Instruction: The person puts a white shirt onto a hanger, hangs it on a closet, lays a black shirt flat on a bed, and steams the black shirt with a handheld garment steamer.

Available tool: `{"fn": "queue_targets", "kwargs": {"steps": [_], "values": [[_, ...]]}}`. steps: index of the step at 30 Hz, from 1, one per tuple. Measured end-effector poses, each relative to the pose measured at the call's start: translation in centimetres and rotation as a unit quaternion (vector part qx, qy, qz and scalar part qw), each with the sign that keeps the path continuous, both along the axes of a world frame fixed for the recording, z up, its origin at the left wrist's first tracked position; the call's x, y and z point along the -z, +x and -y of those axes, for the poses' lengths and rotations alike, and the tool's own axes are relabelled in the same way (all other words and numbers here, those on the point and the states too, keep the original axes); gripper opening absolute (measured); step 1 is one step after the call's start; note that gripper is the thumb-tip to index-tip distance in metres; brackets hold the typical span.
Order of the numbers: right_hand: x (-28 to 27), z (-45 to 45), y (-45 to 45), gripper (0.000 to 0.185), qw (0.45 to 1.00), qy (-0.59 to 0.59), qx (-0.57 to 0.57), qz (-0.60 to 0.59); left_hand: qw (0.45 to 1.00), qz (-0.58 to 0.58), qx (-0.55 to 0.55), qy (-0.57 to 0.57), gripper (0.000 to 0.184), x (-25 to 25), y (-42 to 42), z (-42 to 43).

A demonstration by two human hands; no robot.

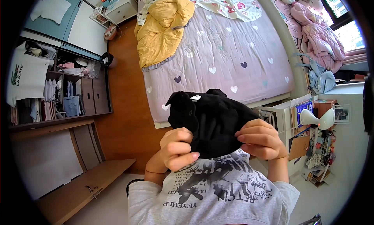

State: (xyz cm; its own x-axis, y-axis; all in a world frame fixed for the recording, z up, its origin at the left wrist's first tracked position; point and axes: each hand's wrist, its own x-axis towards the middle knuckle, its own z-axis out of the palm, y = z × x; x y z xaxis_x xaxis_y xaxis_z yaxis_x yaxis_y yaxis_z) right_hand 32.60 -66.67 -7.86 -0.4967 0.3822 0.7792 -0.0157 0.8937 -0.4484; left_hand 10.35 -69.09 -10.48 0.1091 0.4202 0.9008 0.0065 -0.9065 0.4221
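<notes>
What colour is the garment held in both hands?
The garment is black, with a small white label; it shows best in the head view.

The white cloth (33,79) at left bears LACOSTE and a crocodile (14,74). Near, the person's grey T-shirt (233,211) reads YEYEHLP; its other lettering is unclear.

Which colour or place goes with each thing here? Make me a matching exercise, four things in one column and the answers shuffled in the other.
Things:
1. garment
2. quilt
3. backpack
4. floor

Matches:
A. pale blue
B. brown
C. held by the left hand and right hand
D. yellow, heaped on the bed

Right pairs: 1-C, 2-D, 3-A, 4-B.
</notes>
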Motion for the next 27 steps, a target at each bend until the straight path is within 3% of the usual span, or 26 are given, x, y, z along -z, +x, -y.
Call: {"fn": "queue_targets", "kwargs": {"steps": [3, 5, 9, 16, 22, 27], "values": [[-0.2, -0.4, -0.7, 0.024, 0.998, -0.056, -0.027, 0.021, 0.998, -0.007, -0.023, -0.056, 0.033, -0.3, 0.1, 0.0], [0.0, -0.5, -1.2, 0.026, 0.996, -0.071, 0.019, 0.055, 0.987, -0.056, -0.066, -0.136, 0.037, -0.7, 0.5, 0.0], [0.3, -0.4, -2.0, 0.028, 0.992, -0.108, 0.052, 0.046, 0.979, -0.044, -0.063, -0.186, 0.034, -0.7, 1.0, -0.3], [0.2, -0.3, -2.5, 0.03, 0.987, -0.069, 0.116, 0.089, 0.964, -0.035, -0.081, -0.251, 0.035, -0.5, 1.6, -0.4], [1.1, -0.3, -2.6, 0.036, 0.973, -0.066, 0.16, 0.152, 0.959, -0.073, -0.086, -0.26, 0.034, -0.5, 1.7, -0.5], [1.9, 0.2, -1.5, 0.039, 0.984, -0.131, 0.077, 0.092, 0.97, -0.078, -0.107, -0.204, 0.034, 0.5, 1.3, -0.5]]}}
